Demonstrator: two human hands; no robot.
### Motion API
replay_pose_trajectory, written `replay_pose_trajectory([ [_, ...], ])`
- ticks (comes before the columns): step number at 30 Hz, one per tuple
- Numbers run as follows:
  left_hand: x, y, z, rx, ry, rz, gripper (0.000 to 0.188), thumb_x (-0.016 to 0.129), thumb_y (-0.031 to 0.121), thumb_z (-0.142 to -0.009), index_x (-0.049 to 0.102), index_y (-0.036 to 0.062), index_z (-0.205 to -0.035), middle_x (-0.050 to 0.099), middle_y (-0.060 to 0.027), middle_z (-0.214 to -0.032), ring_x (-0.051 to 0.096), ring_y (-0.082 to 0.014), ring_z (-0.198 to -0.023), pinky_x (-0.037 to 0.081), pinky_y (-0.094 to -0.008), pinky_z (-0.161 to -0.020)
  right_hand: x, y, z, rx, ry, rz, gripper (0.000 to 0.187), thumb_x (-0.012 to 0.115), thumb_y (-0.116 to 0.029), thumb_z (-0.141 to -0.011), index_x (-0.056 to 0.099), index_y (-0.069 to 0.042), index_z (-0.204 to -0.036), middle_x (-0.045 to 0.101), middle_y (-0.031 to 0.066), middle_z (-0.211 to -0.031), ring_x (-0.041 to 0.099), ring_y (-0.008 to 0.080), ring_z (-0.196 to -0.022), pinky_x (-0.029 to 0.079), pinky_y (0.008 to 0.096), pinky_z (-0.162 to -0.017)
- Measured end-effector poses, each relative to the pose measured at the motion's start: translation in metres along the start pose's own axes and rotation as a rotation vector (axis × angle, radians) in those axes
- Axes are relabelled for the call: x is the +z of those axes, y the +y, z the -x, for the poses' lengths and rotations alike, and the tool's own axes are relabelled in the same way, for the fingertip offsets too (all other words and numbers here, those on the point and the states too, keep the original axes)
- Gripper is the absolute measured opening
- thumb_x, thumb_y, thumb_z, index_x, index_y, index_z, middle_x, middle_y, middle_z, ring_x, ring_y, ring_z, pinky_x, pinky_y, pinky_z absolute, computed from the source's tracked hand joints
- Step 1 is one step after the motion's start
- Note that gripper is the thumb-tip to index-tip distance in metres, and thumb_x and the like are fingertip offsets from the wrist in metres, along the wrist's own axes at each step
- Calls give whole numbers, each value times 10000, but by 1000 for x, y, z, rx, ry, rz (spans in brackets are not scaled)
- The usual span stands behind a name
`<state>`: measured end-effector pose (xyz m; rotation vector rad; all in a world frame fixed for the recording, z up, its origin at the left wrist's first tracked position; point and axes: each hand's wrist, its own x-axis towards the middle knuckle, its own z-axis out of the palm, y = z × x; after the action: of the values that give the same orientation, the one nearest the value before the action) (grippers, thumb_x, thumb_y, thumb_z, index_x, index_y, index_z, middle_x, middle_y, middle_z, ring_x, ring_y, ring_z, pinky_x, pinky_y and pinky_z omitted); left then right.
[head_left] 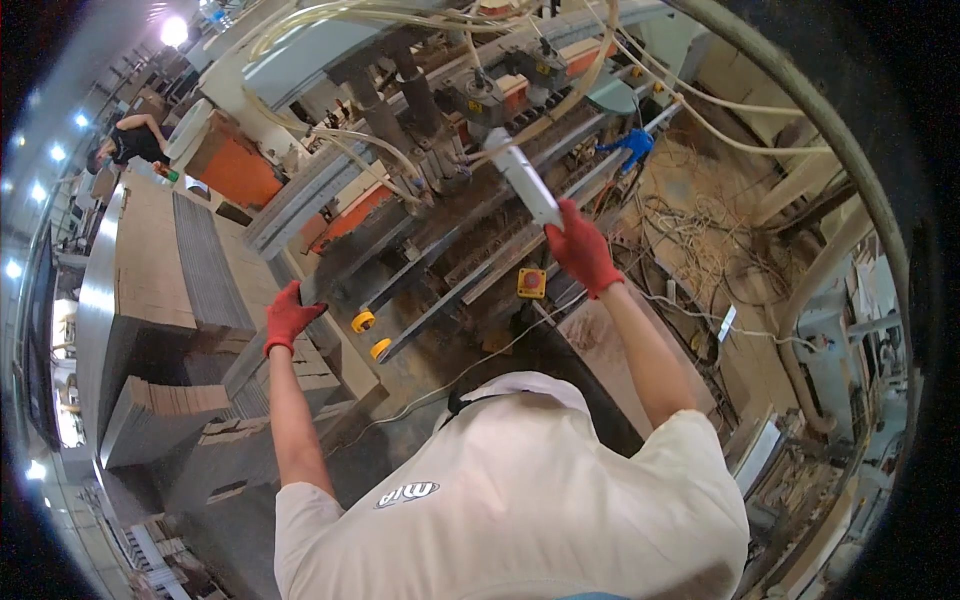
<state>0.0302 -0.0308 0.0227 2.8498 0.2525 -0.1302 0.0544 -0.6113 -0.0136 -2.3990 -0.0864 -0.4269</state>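
I am gripping the near end of a long flat white panel (525,180) in my red-gloved right hand (582,250), fingers curled around it; the panel is reaching away from that hand into the grey metal machine (430,215). My red-gloved left hand (290,317) is closing on the edge of a dark grey board (330,268) just beyond it.

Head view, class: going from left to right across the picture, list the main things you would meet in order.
Stacked brown panels → left hand in a red glove → yellow roller caps → yellow box with a red button → right hand in a red glove → tangled cables.
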Motion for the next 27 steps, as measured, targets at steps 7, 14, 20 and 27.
replay_pose_trajectory([
  [7, -9, 25, 2, 6, -20, -17, 608, 883, 360, -722, 658, 104, -1225, 716, -147, -1197, 665, -326, -1143, 524, -433, -933, 20, 88, -62, 441, -135, -474, 640, 556, -601, -969, 676, 27, -993, 696, 186, -838, 679, 339, -743, 509, 471, -690],
  [14, 14, -13, 65, -20, 36, 3, 744, 891, 448, -617, 647, 115, -1236, 726, -126, -1122, 676, -331, -1066, 510, -456, -884, 0, 68, -68, 275, 45, -28, 503, 612, -498, -967, 672, -2, -1032, 697, 198, -893, 673, 365, -843, 508, 488, -745],
  [20, 38, 67, 220, -56, 331, -222, 663, 900, 371, -597, 635, 118, -1149, 673, -95, -1157, 612, -315, -1126, 402, -533, -1036, -15, -20, 29, 478, -129, -1008, 334, 721, -144, -947, 570, -71, -1237, 657, 52, -974, 610, 159, -870, 502, 352, -809],
  [27, 76, 130, 373, -225, 882, -593, 504, 926, 324, -673, 616, 135, -1023, 636, -48, -998, 607, -249, -968, 405, -546, -1021, 24, -96, 52, 580, -166, -1144, 898, 842, -94, -835, 277, -68, -1531, 536, 105, -1298, 495, 209, -1198, 412, 334, -1047],
])
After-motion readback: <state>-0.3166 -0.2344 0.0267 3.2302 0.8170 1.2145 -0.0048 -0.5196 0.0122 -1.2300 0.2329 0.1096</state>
